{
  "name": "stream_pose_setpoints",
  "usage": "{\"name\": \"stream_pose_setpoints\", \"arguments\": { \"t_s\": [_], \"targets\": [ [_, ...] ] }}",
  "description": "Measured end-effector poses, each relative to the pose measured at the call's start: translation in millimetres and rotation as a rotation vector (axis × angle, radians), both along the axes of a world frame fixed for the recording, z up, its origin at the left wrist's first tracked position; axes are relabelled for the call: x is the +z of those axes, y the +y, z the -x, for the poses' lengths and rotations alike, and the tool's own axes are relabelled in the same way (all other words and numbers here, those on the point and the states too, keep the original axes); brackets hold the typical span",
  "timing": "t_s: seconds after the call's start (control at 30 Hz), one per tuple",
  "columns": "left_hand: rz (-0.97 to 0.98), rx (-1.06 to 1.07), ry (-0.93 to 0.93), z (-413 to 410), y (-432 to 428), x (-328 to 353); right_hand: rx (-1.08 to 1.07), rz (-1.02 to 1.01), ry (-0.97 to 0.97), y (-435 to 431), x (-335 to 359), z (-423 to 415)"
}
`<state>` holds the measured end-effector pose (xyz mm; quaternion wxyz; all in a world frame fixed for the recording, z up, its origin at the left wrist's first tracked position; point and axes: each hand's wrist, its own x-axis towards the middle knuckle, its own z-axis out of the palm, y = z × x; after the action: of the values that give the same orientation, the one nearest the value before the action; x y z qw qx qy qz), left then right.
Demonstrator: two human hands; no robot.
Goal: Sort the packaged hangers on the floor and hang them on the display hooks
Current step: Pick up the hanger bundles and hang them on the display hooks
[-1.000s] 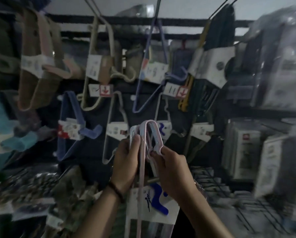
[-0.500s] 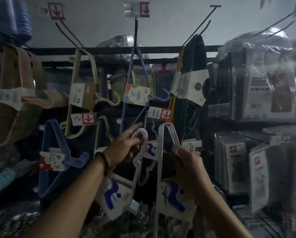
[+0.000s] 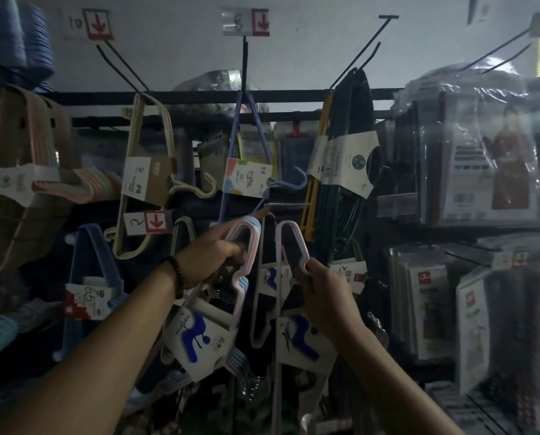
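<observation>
1. A black rail (image 3: 294, 95) ran level from left to right.
2. A tag marked 10 (image 3: 88, 25) and a tag marked 8 (image 3: 246, 22), both with red arrows, sat above the rail.
3. Plastic-wrapped boxes (image 3: 482, 158) stood at the rail's right end.

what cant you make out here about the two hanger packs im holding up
Head view, dim throughout.
- Left hand: fingertips hidden behind the pink pack.
- Lilac pack in the right hand: whether it sits on a hook is lost in shadow.
- Pack labels: print blurred.
- The floor: cut off by the bottom edge.
</observation>
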<state>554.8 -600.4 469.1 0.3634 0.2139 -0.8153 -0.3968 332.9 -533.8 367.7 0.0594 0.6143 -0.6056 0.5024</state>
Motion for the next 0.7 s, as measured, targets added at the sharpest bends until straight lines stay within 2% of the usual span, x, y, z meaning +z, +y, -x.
{"name": "stream_pose_setpoints", "arguments": {
  "t_s": [0.27,0.6,0.7],
  "targets": [
    [-0.036,-0.046,0.009,-1,-3,7,-0.009,0.086,0.011,-33,11,0],
    [-0.098,0.057,0.049,3,-12,-6,0.026,-0.101,-0.108,-78,12,6],
    [-0.118,0.030,0.055,5,-8,-8,-0.016,-0.164,-0.022,-98,21,5]
  ]
}}
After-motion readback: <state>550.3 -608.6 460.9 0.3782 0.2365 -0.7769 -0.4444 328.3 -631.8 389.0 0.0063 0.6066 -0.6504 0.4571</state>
